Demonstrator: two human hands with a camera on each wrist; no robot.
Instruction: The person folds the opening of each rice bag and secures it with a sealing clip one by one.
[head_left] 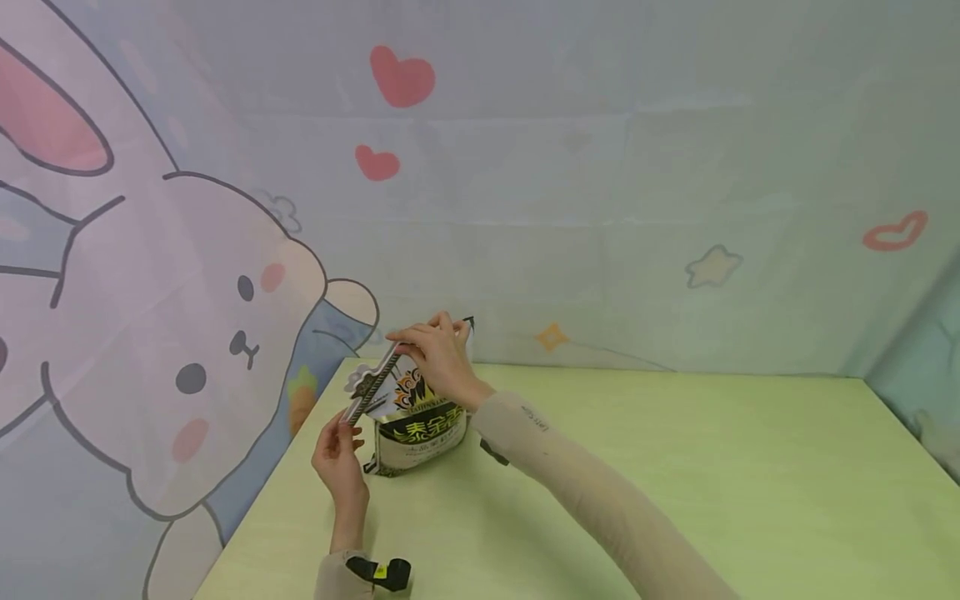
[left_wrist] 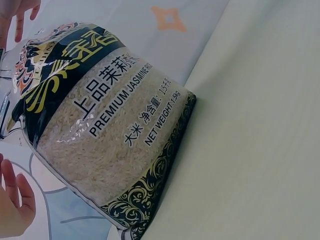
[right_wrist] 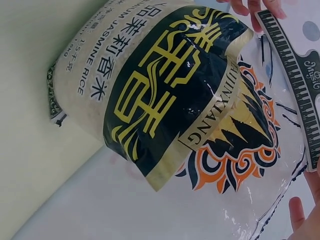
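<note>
A bag of jasmine rice stands on the table, its dark label and rice showing in the left wrist view. Along the bag's upper left side lies a flat strip like a ruler, printed with piano keys and edged with a wavy outline. My left hand pinches the strip's lower end between thumb and fingers. At the upper end my right hand holds the strip, its fingers reaching over the bag's clear top. In the left wrist view the strip is mostly out of sight.
The pale green table extends to the right of the bag. Behind it hangs a cloth backdrop with hearts, stars and a large cartoon rabbit. A black wrist strap sits on the left sleeve.
</note>
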